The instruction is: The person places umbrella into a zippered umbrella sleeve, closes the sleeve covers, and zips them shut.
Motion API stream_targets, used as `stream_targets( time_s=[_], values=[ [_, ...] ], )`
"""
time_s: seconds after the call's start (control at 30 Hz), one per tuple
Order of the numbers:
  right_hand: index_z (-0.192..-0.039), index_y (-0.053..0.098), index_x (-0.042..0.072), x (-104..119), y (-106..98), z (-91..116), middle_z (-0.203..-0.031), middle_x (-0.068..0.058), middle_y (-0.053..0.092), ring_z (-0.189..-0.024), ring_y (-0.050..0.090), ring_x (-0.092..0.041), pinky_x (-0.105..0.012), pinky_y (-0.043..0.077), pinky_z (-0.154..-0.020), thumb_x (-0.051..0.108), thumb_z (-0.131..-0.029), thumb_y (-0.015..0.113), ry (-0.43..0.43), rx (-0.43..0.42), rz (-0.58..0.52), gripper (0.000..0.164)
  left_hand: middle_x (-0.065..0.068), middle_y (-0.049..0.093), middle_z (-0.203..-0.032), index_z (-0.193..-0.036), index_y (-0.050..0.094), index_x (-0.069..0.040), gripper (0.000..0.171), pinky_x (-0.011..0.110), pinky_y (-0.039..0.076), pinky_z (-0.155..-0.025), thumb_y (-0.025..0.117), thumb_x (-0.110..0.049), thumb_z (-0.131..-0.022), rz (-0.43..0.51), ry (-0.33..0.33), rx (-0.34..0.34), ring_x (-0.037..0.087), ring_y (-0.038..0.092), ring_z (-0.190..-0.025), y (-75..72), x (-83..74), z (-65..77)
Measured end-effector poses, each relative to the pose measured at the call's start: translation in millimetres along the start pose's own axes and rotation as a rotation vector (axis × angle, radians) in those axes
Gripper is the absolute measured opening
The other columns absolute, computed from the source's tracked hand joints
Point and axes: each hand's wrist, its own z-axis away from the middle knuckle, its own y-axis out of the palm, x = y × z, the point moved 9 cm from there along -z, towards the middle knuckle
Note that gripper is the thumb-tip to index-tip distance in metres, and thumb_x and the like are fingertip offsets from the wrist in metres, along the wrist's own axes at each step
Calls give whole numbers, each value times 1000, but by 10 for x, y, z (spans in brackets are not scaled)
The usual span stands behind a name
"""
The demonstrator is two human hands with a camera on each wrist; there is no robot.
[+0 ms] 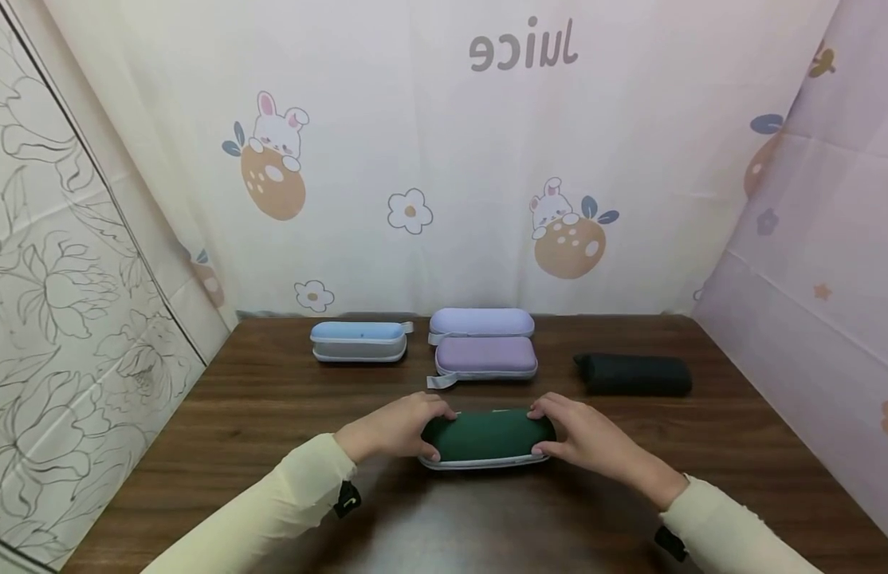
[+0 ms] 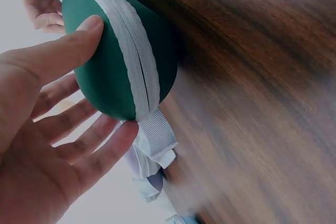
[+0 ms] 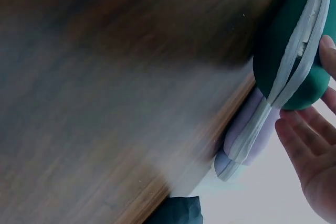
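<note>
A dark green zippered case (image 1: 487,437) with a pale grey zip band lies on the table in front of me. My left hand (image 1: 401,428) holds its left end, thumb on the near side and fingers around the far side. At the opposite end, my right hand (image 1: 595,440) grips it the same way. In the right wrist view the zip edges of the green case (image 3: 278,45) stand slightly parted, with something pale in the gap. A grey ribbed tab (image 2: 156,135) sticks out by the left end in the left wrist view.
Behind the green case are a purple case (image 1: 487,355) and a lavender case (image 1: 481,321). A blue and grey case (image 1: 359,343) sits back left, and a black pouch (image 1: 636,375) to the right. A printed curtain (image 1: 415,119) hangs behind the wooden table (image 1: 257,399).
</note>
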Motion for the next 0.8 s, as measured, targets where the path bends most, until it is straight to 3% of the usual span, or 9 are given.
stream_targets(
  time_s=[0.1,0.3,0.5,0.63,0.7,0.8],
  values=[
    [-108,60,16,19,-12,19,-104,7,58,-69,51,-6,-26,47,-66,29,-79,79,1,-18,31,37,3,54,-128,-129,55,-10,55,32,41,-97,79,-21,-80,76,3,31,16,48,-115,4,66,18],
    [-109,60,15,38,6,44,-106,6,57,-75,53,-5,-29,49,-69,28,-79,78,0,-15,35,37,4,54,-126,-129,54,-8,50,38,45,-92,70,2,-83,360,-30,112,24,51,-114,21,330,89],
    [-108,60,15,16,10,39,-106,6,57,-74,52,-6,-28,48,-69,29,-79,79,6,-9,37,37,-2,62,-116,-125,60,-7,40,29,46,-89,50,10,-91,476,-55,131,14,56,-105,60,502,-4],
    [-106,59,16,26,10,33,-105,6,57,-71,51,-7,-27,48,-67,28,-79,79,-5,-14,36,36,1,63,-115,-123,62,-3,28,29,46,-89,48,-3,-98,425,-51,101,12,56,-104,48,473,-99],
    [-106,59,16,35,14,35,-104,7,56,-69,50,-6,-26,47,-66,29,-78,79,-8,-15,35,36,0,62,-115,-120,64,-4,27,29,45,-88,51,-17,-100,292,-43,61,12,53,-105,24,404,-138],
    [-105,60,16,50,14,46,-103,8,56,-65,48,-5,-25,45,-64,29,-78,79,-7,-12,31,36,-1,60,-114,-118,67,-9,39,31,44,-89,56,-39,-96,50,-14,-7,13,50,-106,-5,209,-175]
  ],
)
